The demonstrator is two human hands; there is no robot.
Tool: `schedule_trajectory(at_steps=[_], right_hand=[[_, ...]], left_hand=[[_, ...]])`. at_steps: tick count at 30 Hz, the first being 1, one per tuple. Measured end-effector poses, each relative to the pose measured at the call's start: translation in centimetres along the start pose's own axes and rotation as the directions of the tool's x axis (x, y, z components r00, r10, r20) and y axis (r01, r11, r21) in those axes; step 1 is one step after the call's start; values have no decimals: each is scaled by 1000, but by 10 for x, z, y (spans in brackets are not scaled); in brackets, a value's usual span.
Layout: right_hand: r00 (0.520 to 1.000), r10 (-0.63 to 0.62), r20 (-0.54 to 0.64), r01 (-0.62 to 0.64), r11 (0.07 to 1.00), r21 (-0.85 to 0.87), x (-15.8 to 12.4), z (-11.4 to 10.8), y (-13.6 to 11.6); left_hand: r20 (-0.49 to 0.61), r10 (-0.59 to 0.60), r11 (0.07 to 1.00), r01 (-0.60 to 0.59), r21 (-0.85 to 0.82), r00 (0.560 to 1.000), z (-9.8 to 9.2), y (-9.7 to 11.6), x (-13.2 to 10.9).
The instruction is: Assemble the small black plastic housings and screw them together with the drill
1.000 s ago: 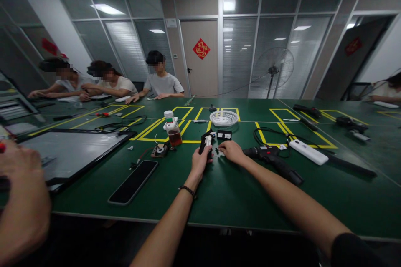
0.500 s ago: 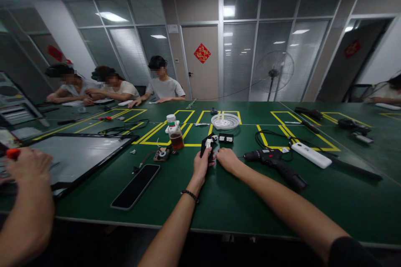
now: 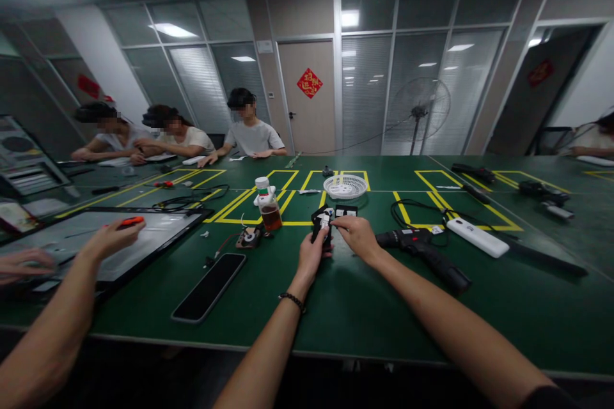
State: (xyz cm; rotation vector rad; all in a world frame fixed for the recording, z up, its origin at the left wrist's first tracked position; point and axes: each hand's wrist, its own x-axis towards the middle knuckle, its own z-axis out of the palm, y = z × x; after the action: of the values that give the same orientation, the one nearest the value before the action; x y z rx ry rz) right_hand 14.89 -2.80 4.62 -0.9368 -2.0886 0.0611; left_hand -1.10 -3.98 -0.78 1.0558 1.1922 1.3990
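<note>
My left hand (image 3: 311, 254) is wrapped round a small black device with white parts (image 3: 324, 220), held just over the green table. My right hand (image 3: 359, 236) is pinched at the right side of this device; whatever its fingertips grip is too small to make out. Right behind lies a black case with white patches (image 3: 346, 211), partly covered by the right fingers. A cordless drill (image 3: 426, 252) rests close to my right wrist. On the left are a small motor-like part with wires (image 3: 249, 238), a bottle of brown liquid (image 3: 269, 208) and a phone (image 3: 210, 287).
Beyond my hands sits a white plastic basket (image 3: 345, 186). A white power strip (image 3: 476, 238) with black cable lies at the right. At the left, a co-worker's hand (image 3: 112, 236) holds an orange-handled tool (image 3: 130, 222) above a large framed panel (image 3: 158, 230).
My right hand has come up from the table to the device in my left hand. The co-worker's hand with the orange tool has moved right over the panel.
</note>
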Motion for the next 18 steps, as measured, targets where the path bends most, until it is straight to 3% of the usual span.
schedule_trajectory(at_steps=[6, 18], right_hand=[[989, -122, 86, 132, 983, -125, -3, -1, -3], [982, -156, 107, 173, 970, -170, -8, 3, 4]], left_hand=[[41, 4, 999, -6, 37, 999, 3, -5, 1], [64, 0, 997, -5, 79, 998, 3, -9, 3]])
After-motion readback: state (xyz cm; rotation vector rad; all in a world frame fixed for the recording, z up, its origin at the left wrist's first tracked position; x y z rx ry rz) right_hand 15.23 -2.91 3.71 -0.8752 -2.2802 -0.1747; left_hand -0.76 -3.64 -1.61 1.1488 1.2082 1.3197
